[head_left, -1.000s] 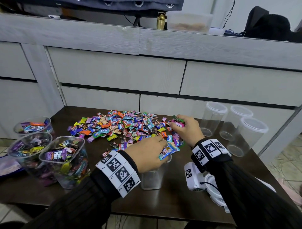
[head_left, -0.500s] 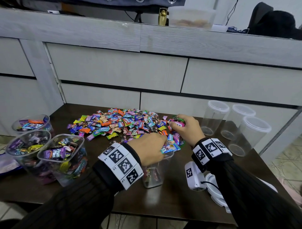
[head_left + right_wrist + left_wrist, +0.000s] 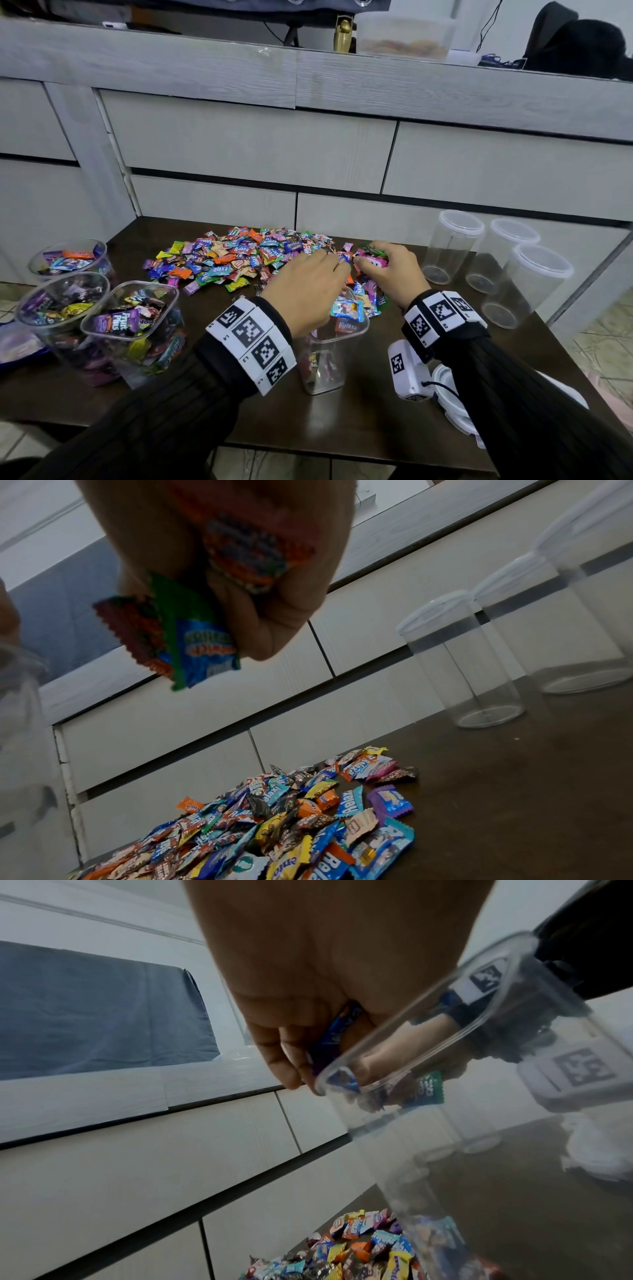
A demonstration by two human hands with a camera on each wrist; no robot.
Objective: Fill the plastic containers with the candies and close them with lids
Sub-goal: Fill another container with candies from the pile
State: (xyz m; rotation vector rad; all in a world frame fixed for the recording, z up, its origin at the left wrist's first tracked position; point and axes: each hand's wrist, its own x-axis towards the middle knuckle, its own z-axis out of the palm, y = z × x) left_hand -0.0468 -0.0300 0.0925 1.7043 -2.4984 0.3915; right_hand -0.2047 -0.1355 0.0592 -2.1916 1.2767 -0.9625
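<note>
From the head view, my left hand (image 3: 305, 291) holds wrapped colourful candies (image 3: 347, 308) over the clear square plastic container (image 3: 325, 359) on the dark wooden table (image 3: 342, 421). In the left wrist view its fingers (image 3: 281, 1056) curl around wrappers. In the right wrist view my right hand (image 3: 240, 561) clutches candies above the pile (image 3: 274, 826).

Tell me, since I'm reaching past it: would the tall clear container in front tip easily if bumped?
Probably. The container is tall and narrow, with only a few candies at the bottom, so it looks light. Its smooth plastic may slide on the glossy table. Neither hand steadies it.
</note>
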